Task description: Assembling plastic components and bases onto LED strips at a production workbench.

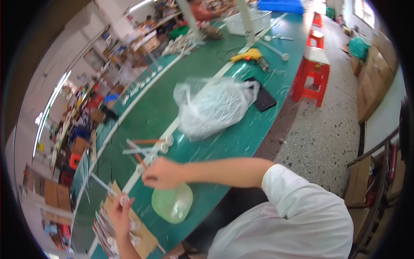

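At the lower left, my left hand [119, 218] pinches a white stick with a round cap [124, 200]; its thin shaft points up and away to the left. My right hand [160, 173] reaches across from the right, fingers closed together, and I cannot make out what is in them. Just below it sits a light green, round bowl-like container [166, 205] with a shiny patch inside. Beyond my right hand, several white and orange sticks with round white ends [164, 148] lie on the green table. Under my left hand is a cardboard box [144, 233] with more sticks.
A clear plastic bag [215, 105] full of thin white sticks lies mid-table, beside a dark phone-like slab [264, 98]. Farther off are a yellow tool [249, 55] and a white basket [248, 22]. Red stools [313, 75] stand along the right edge. Another person [205, 11] sits far off.
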